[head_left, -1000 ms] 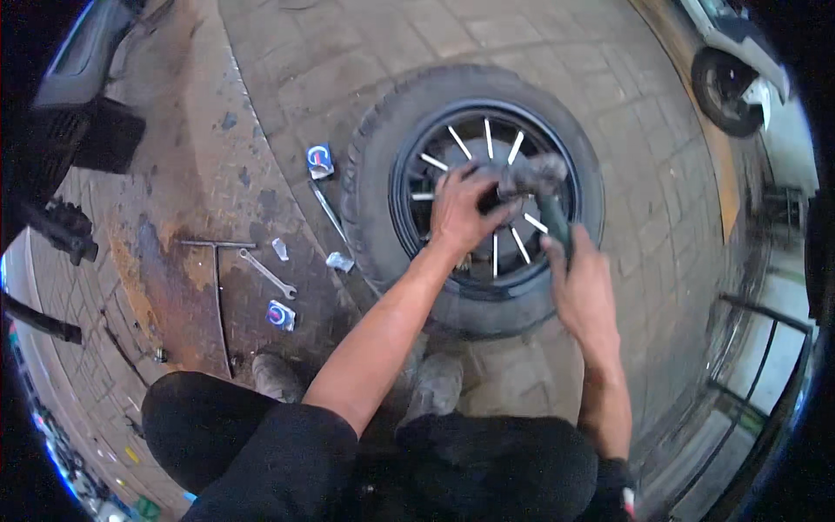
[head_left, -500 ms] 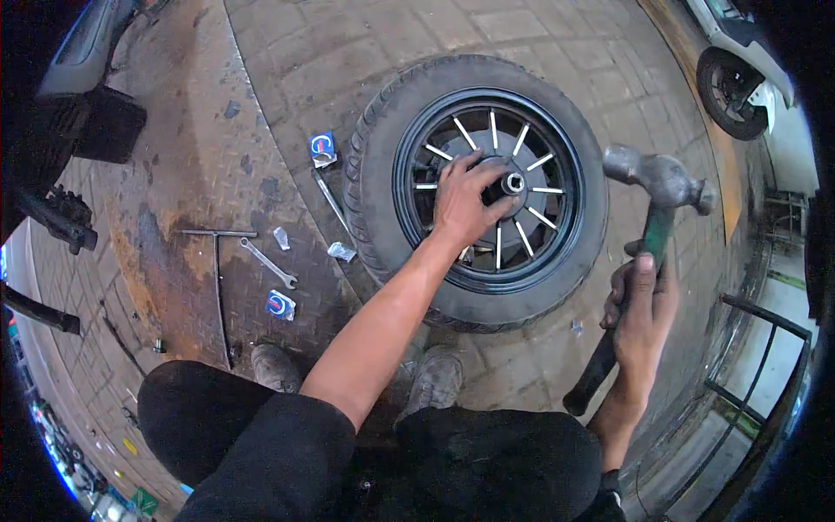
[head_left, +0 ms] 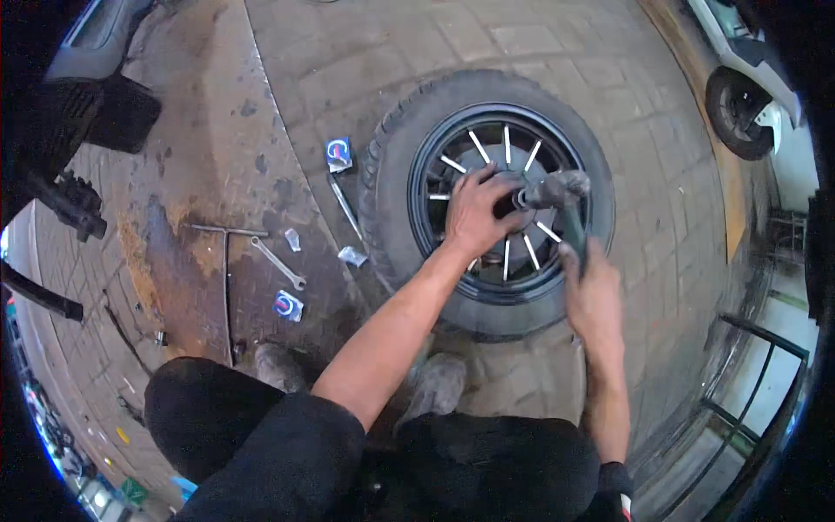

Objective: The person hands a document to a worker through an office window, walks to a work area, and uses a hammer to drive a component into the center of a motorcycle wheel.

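A motorcycle wheel with black rim and tyre (head_left: 393,196) lies flat on the ground in front of me. At its hub, my left hand (head_left: 474,216) grips a dark socket (head_left: 506,205) standing upright, its fingers wrapped round the side. My right hand (head_left: 596,296) is closed round the handle of a ball-peen hammer (head_left: 564,186), whose metal head is at the top of the socket. Motion blurs the hammer and right hand, and whether the two metals touch is hard to tell. The left fingers hide part of the hub.
Left of the wheel lie a T-handle wrench (head_left: 226,287), a combination spanner (head_left: 278,264), a thin metal rod (head_left: 345,206), two small blue-and-white boxes (head_left: 338,154) and plastic scraps (head_left: 352,256). A black metal frame (head_left: 765,383) stands at right; another vehicle's wheel (head_left: 738,113) is beyond.
My right hand has swung the hammer left and inward, from beside the wheel to over the socket. My left hand keeps its hold on the socket. The whole view has shifted slightly.
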{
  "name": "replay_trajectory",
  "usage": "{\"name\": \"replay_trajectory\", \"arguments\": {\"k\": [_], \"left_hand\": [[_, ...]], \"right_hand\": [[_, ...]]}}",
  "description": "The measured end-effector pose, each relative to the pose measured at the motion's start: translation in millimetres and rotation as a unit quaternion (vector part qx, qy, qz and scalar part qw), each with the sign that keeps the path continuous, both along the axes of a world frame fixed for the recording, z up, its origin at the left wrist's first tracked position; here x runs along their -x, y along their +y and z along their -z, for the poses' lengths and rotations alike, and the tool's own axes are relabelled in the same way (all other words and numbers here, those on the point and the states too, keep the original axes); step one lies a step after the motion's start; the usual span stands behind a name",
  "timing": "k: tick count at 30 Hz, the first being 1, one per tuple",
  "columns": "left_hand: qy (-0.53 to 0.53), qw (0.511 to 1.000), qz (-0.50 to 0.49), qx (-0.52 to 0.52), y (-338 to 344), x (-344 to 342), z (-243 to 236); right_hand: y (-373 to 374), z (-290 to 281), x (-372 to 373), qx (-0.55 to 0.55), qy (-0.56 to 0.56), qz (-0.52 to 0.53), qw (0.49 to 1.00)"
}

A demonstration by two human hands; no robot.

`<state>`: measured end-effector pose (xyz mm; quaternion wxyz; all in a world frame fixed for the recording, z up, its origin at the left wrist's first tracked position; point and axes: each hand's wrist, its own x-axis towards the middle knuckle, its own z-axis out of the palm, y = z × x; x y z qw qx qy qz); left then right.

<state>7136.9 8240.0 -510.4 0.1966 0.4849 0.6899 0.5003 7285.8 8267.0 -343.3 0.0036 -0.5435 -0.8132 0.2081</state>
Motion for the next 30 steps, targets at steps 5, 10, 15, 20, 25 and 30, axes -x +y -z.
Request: {"name": "replay_trajectory", "arguments": {"k": [5,10,15,20,25,30], "left_hand": [[0.014,1.000,-0.011,-0.010,3.3,5.5,1.6],[0.032,0.999,-0.015,-0.012,1.0,5.0,5.2],[0.039,0.999,0.002,-0.007,4.6,2.2,1.8],[0.029,1.000,-0.005,-0.005,2.8,4.3,3.7],[0.027,1.000,0.000,-0.005,5.3,3.1,1.6],[0.025,1.000,-0.003,-0.008,4.1,1.3,-4.1]], "right_hand": [[-12.4,-18.6,-30.4,-0.020,0.083,0.071,0.994],[-16.5,-32.5,-33.5,0.068,0.210,0.175,0.959],[-10.8,-33.5,-34.8,0.019,0.267,0.134,0.954],[-9.3,-73.6,-12.7,-0.013,0.317,0.147,0.937],[-5.6,-110.2,-3.4,-0.082,0.374,0.098,0.919],[1.9,-3.7,-20.5,-0.281,0.039,0.009,0.959]]}}
